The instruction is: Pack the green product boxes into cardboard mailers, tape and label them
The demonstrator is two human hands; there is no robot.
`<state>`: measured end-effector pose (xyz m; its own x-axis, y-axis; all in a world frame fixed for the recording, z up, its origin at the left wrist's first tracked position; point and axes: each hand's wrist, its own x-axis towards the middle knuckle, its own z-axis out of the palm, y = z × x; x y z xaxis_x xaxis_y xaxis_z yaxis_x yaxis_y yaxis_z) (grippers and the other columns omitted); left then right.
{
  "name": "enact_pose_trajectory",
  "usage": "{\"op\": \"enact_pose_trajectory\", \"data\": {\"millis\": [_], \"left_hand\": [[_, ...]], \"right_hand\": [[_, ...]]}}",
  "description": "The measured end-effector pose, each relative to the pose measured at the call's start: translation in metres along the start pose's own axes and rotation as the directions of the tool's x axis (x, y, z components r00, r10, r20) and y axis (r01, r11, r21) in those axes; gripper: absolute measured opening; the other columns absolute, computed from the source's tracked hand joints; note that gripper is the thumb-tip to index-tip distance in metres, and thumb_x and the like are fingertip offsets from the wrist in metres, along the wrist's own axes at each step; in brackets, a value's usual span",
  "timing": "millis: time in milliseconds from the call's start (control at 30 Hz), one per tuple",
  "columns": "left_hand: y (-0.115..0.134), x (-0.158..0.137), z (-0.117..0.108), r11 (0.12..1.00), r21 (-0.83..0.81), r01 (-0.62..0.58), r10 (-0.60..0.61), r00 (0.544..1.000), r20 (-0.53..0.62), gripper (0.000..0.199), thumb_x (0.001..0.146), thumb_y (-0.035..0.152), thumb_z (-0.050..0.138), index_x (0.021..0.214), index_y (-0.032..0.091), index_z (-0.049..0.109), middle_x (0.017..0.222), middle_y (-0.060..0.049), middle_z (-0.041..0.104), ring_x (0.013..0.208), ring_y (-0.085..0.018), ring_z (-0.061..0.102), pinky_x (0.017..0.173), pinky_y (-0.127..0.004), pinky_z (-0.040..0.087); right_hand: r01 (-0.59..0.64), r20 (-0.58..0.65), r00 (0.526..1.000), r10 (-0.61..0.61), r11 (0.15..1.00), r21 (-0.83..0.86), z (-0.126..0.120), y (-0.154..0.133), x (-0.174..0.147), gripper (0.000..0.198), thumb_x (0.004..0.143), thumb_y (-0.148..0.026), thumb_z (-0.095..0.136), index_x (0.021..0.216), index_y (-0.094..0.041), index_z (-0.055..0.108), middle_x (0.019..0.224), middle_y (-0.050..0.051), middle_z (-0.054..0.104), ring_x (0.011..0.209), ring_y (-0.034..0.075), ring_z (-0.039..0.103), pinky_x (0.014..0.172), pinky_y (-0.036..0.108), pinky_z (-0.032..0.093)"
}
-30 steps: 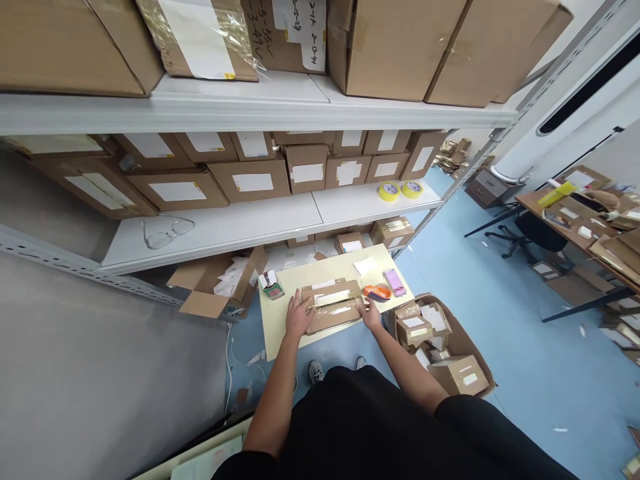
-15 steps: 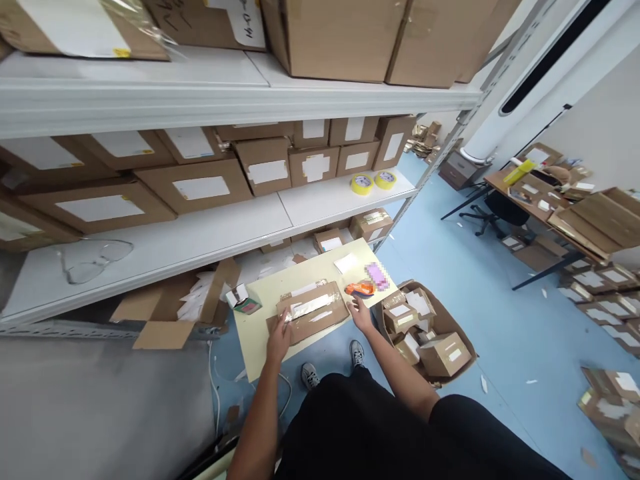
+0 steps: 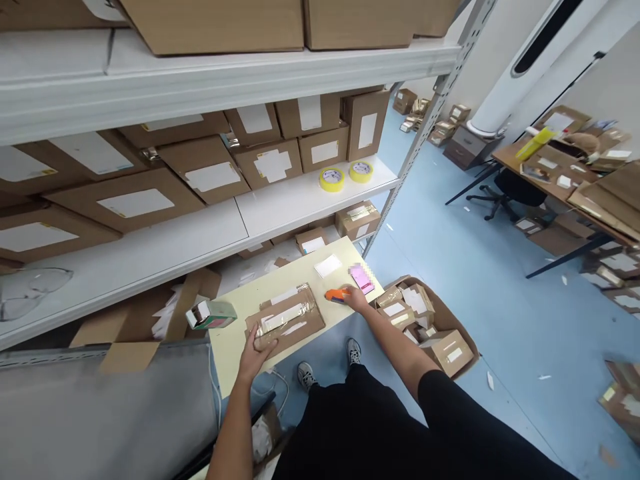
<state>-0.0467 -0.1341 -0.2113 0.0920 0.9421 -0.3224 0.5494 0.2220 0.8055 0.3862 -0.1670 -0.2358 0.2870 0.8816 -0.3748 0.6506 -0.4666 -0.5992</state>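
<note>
A flat, taped cardboard box (image 3: 293,317) lies on the pale yellow tabletop (image 3: 227,360). At its near-left corner, my left hand (image 3: 254,353) grips the edge, with thumb and fingers apart. My right hand (image 3: 355,298) is closed around an orange hand tool (image 3: 336,295) with a dark blue part, just off the box's right end. Its exact kind is hard to make out. Right behind that hand lies a pink, partly blurred flat item (image 3: 362,279). A white paper slip (image 3: 328,266) rests farther back, and a small green-and-white carton (image 3: 212,314) is at the left.
A big carton (image 3: 467,340) full of small boxes stands on the floor to the right. Shelving (image 3: 200,244) with labelled boxes rises behind the table, bearing two yellow tape rolls (image 3: 331,179). An open carton (image 3: 187,313) sits on the lower left. A desk (image 3: 510,155) stands farther right.
My right hand has closed around the orange tool, which lay at its fingertips before. My left hand stays at the box's left end, its fingers farther apart. The view has shifted right.
</note>
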Motion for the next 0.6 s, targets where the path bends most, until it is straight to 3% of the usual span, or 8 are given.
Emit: {"op": "enact_pose_trajectory", "data": {"millis": [133, 233, 333, 467, 600], "left_hand": [[0.008, -0.008, 0.016, 1.0, -0.024, 0.005, -0.008, 0.994, -0.111, 0.099, 0.071, 0.054, 0.085, 0.157, 0.029, 0.043, 0.165, -0.005, 0.042, 0.155, -0.034, 0.032, 0.128, -0.05, 0.026], [0.01, -0.01, 0.024, 0.998, -0.056, 0.017, -0.025, 0.987, -0.159, 0.094, 0.071, 0.054, 0.085, 0.154, 0.03, 0.047, 0.163, -0.004, 0.045, 0.155, -0.032, 0.033, 0.129, -0.049, 0.025], [0.011, -0.011, 0.028, 0.998, -0.059, 0.028, -0.039, 0.98, -0.194, 0.09, 0.073, 0.052, 0.085, 0.153, 0.026, 0.05, 0.161, -0.006, 0.048, 0.154, -0.031, 0.036, 0.129, -0.046, 0.025], [0.011, -0.009, 0.034, 0.999, -0.024, 0.044, -0.049, 0.964, -0.261, 0.075, 0.082, 0.051, 0.078, 0.149, 0.027, 0.055, 0.158, -0.005, 0.053, 0.153, -0.027, 0.038, 0.128, -0.04, 0.028], [0.009, -0.005, 0.039, 0.998, -0.032, 0.05, -0.057, 0.959, -0.277, 0.068, 0.086, 0.052, 0.075, 0.147, 0.028, 0.059, 0.154, -0.005, 0.057, 0.149, -0.027, 0.044, 0.125, -0.039, 0.034]], "right_hand": [[0.048, 0.18, 0.983, -0.025, 0.991, -0.126, 0.014, 0.02, 0.014, 0.043, 0.074, -0.019, 0.076, 0.116, -0.014, 0.069, 0.112, 0.015, 0.076, 0.104, 0.032, 0.069, 0.088, 0.034, 0.049], [0.076, 0.193, 0.98, -0.048, 0.987, -0.14, 0.024, 0.025, 0.018, 0.046, 0.073, -0.023, 0.08, 0.117, -0.016, 0.066, 0.115, 0.016, 0.075, 0.11, 0.035, 0.066, 0.093, 0.039, 0.046], [0.087, 0.178, 0.982, -0.059, 0.984, -0.153, 0.029, 0.026, 0.02, 0.036, 0.078, -0.022, 0.074, 0.113, -0.016, 0.065, 0.115, 0.018, 0.073, 0.115, 0.038, 0.064, 0.099, 0.046, 0.043], [0.166, 0.052, 0.984, -0.17, 0.983, 0.077, 0.021, 0.037, 0.015, 0.033, 0.079, -0.021, 0.068, 0.111, -0.017, 0.065, 0.126, 0.016, 0.068, 0.125, 0.036, 0.058, 0.108, 0.047, 0.042], [0.197, -0.025, 0.98, -0.198, 0.938, 0.285, -0.002, 0.047, -0.003, 0.043, 0.083, -0.035, 0.062, 0.124, -0.022, 0.059, 0.132, 0.011, 0.064, 0.124, 0.032, 0.059, 0.106, 0.047, 0.047]]}}
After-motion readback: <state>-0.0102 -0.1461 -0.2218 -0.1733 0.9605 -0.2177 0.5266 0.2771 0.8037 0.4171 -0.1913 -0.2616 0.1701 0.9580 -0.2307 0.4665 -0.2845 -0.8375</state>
